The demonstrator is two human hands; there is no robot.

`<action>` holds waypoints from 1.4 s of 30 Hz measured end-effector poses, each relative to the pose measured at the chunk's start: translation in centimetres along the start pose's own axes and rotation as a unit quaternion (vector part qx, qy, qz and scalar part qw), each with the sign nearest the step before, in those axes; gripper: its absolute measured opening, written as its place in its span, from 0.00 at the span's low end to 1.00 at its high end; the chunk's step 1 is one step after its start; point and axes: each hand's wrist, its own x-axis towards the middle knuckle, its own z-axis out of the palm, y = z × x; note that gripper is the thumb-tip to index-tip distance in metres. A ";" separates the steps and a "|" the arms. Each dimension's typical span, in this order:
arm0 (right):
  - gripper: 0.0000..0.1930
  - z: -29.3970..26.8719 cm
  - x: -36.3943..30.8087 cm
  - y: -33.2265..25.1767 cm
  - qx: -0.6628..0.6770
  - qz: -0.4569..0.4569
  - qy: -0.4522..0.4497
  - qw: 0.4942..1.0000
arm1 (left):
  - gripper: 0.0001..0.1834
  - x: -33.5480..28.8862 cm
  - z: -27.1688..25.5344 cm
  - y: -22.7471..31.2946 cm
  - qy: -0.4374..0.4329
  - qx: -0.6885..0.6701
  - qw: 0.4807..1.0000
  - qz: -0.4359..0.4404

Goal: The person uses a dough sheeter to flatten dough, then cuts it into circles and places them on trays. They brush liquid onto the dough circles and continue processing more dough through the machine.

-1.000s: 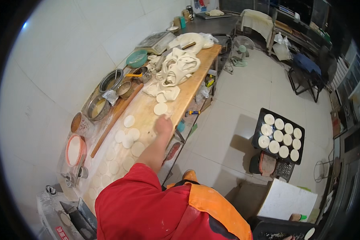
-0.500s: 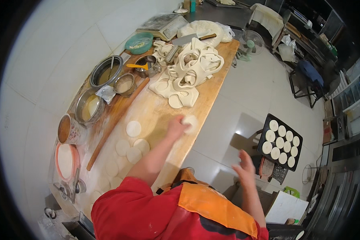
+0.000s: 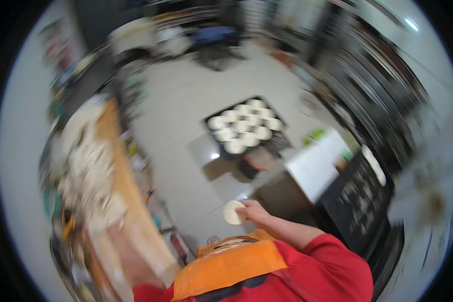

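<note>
1 dough round [image 3: 232,212] pinched in right hand [image 3: 253,213]; left hand state unclear; dark tray [image 3: 279,140] of rounds beyond.

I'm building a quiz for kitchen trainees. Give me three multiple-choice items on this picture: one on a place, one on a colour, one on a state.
1. Where is the dark rectangular baking tray of pale dough rounds?
A. on the long wooden table
B. out over the pale floor, apart from the table
C. in the person's hands

2. What colour is the cloth panel over the person's red top?
A. orange
B. blue
C. white

3. What is the right hand doing?
A. hanging empty
B. gripping a round white dough disc
C. gripping a knife

Answers:
1 B, floor separates the tray from the long wooden table.
2 A, it shows orange against the red.
3 B, its fingers pinch the round white dough disc.
</note>
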 end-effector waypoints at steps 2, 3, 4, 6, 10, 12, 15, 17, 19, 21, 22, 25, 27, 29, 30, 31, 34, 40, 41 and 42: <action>0.13 -5.1 -0.5 -1.1 -0.049 -0.055 0.070 0.995 | 0.29 1.3 0.5 1.0 -0.011 -0.011 1.000 0.012; 0.11 -7.7 -1.8 -2.9 -0.034 -0.096 0.100 0.990 | 0.29 1.3 0.4 1.5 -0.002 -0.013 1.000 0.011; 0.08 -11.3 -2.8 -3.2 0.023 -0.160 0.150 0.975 | 0.29 1.2 0.5 3.3 0.002 -0.025 0.999 0.021; 0.08 -19.5 -7.1 -5.8 0.151 -0.205 0.238 0.937 | 0.28 -0.3 0.4 7.2 0.013 -0.064 0.997 0.032; 0.19 -39.4 -16.3 -4.2 0.330 -0.385 0.468 0.724 | 0.26 -6.4 -0.7 17.6 -0.006 -0.229 0.970 0.078; 0.17 -48.1 -20.3 0.0 0.334 -0.377 0.598 0.623 | 0.26 -9.8 -1.2 22.1 -0.054 -0.351 0.930 0.089; 0.18 -55.6 -23.1 4.2 0.319 -0.162 0.777 0.517 | 0.25 -15.2 -2.0 27.6 -0.198 -0.546 0.811 0.080; 0.21 -61.2 -24.3 7.8 0.336 -0.160 0.737 0.564 | 0.24 -20.1 -1.8 33.0 -0.359 -0.637 0.679 0.069; 0.25 -63.5 -23.7 7.5 0.327 -0.198 0.707 0.595 | 0.23 -26.8 -2.2 38.6 -0.490 -0.630 0.598 0.068; 0.27 -65.4 -24.1 7.5 0.233 -0.122 0.726 0.636 | 0.22 -38.1 -3.7 47.1 -0.584 -0.553 0.589 0.075; 0.28 -67.2 -23.7 9.0 0.004 -0.006 0.802 0.597 | 0.23 -42.8 -4.3 50.4 -0.642 -0.518 0.555 0.103; 0.34 -57.5 -21.2 -1.8 0.008 -0.079 0.575 0.815 | 0.21 -54.9 -7.9 56.6 -0.717 -0.450 0.512 0.143; 0.32 -52.3 -18.3 -0.1 0.218 -0.293 0.347 0.864 | 0.23 -62.1 -10.0 60.2 -0.801 -0.391 0.424 0.158; 0.30 -49.4 -16.5 0.4 0.274 -0.320 0.188 0.887 | 0.25 -65.9 -11.8 61.8 -0.793 -0.331 0.433 0.273; 0.30 -50.0 -15.2 1.0 0.234 -0.307 0.303 0.871 | 0.25 -66.3 -11.9 61.9 -0.785 -0.327 0.433 0.299; 0.30 -51.1 -14.0 1.8 0.187 -0.291 0.416 0.841 | 0.26 -66.5 -11.9 62.0 -0.779 -0.323 0.428 0.325; 0.32 -55.2 -12.1 1.8 0.273 -0.293 0.518 0.756 | 0.22 -63.7 -10.6 60.6 -0.779 -0.313 0.463 0.286; 0.24 -55.4 -10.4 -0.6 -0.165 -0.127 0.741 0.638 | 0.17 -49.0 -4.9 51.8 -0.661 -0.351 0.652 0.121; 0.20 -55.2 -10.0 -0.4 -0.241 -0.173 0.791 0.535 | 0.18 -45.8 -3.8 49.3 -0.632 -0.375 0.673 0.085; 0.17 -55.7 -9.2 0.1 -0.259 -0.168 0.771 0.557 | 0.18 -42.8 -2.9 46.7 -0.601 -0.398 0.691 0.047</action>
